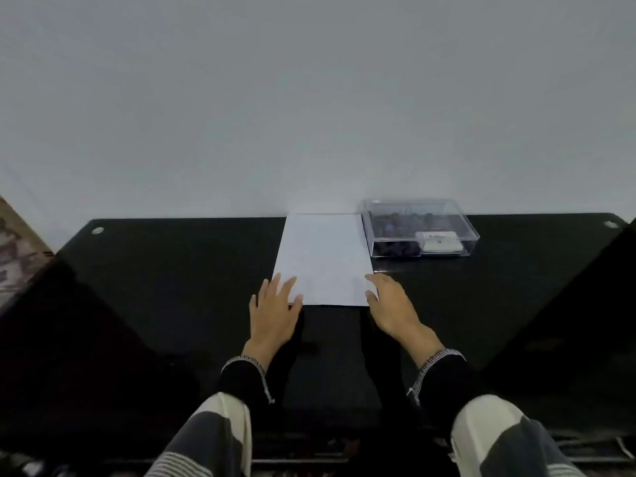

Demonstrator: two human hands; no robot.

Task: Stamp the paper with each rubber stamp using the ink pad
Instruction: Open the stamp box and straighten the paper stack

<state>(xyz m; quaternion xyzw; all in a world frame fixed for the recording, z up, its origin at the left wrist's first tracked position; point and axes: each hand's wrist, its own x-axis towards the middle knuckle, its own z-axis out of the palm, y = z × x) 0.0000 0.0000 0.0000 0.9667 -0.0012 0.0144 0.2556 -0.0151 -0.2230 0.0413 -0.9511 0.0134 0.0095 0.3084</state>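
Steadying paper (323,258) on worktop (172,287): left hand (273,309) and right hand (392,304), fingers flat, holding nothing, press its near corners. Clear box (420,227) with stamps and ink pad (440,241) sits just right of paper; right hand nearer.

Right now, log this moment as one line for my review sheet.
stage: setup | left hand: flat on paper corner | right hand: resting at other near corner | clear box: closed, beside paper | stamping: not begun

Black table (172,287) — paper (323,256), clear box (421,228)
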